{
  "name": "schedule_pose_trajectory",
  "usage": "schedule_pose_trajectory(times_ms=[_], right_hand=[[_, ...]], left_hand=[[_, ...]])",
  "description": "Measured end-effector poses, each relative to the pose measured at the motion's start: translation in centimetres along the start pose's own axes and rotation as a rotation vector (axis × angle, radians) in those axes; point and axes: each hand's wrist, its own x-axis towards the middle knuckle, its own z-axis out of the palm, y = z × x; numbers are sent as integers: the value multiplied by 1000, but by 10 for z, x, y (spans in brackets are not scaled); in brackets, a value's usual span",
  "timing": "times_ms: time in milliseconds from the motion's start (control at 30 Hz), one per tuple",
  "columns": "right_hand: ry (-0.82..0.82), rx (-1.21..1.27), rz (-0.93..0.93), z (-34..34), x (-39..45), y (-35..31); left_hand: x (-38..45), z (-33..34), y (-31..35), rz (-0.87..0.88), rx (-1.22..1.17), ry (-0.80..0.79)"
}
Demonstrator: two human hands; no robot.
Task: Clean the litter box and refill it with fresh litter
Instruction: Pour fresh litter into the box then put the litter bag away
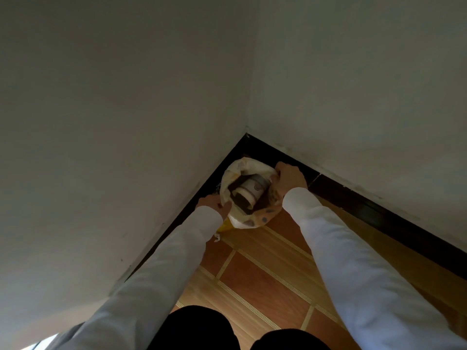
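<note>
Wood-patterned floor tiles (265, 271) fill the near ground, running up to a dark skirting board (366, 200) where two pale walls (113, 97) meet in a corner, and the person is bent right over it, dark trousers (202, 327) at the very bottom edge. Both white sleeves (353, 261) reach forward and down towards that corner.

And there's the target: a cream-coloured sack (243, 218), spotted pattern on its near side, standing on the floor tucked hard into the corner, mouth gaping. Most likely that's the litter bag, though no label shows. Inside sits a pale cylindrical container (252, 189) lying tilted among something dark; whether it's a scoop cup or a jar, can't tell. No litter box anywhere in view.

Left hand (214, 204) is on the near-left rim of the sack, fingers curled, thumb pressed along the edge — looks like a pinch on the cloth. Right hand (289, 179) is over at the far-right rim, fingers folded down over the lip and clamped on it, knuckles up.

Now the danger. A soft sack gripped only at its mouth can sag if lifted: the rim could slip through the fingers, or the bag could tip and dump its contents on the tiles. The loose container inside might roll and shift the weight. And that corner is tight, so the cloth could snag or drag against the skirting on the way out.
</note>
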Motion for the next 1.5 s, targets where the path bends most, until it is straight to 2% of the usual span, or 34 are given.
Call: schedule_pose_trajectory(times_ms=[200, 333, 500, 633, 767, 1033, 1167, 1300, 1500], right_hand=[[47, 195, 112, -3, -47, 13], [32, 221, 187, -35, -98, 8], [42, 284, 227, -121, -181, -13], [-9, 342, 270, -201, -258, -34], [-1, 384, 344, -288, -332, -64], [89, 523, 414, -441, -467, -120], [197, 524, 423, -496, -523, -140], [314, 549, 455, -537, -579, -151], [452, 585, 540, -563, -657, -136]], left_hand=[[-19, -18, -3, 53, 1, 74], [-71, -37, 2, 57, -42, 70], [-177, -85, 24, 16, -131, 52], [-270, -134, 45, -15, -63, 24], [-362, -196, 68, 5, -96, 8], [-522, -314, 109, 151, -36, -13], [-579, -357, 130, 216, -17, -25], [-627, -387, 150, 332, 88, -12], [-684, -398, 193, 553, 220, -83]])
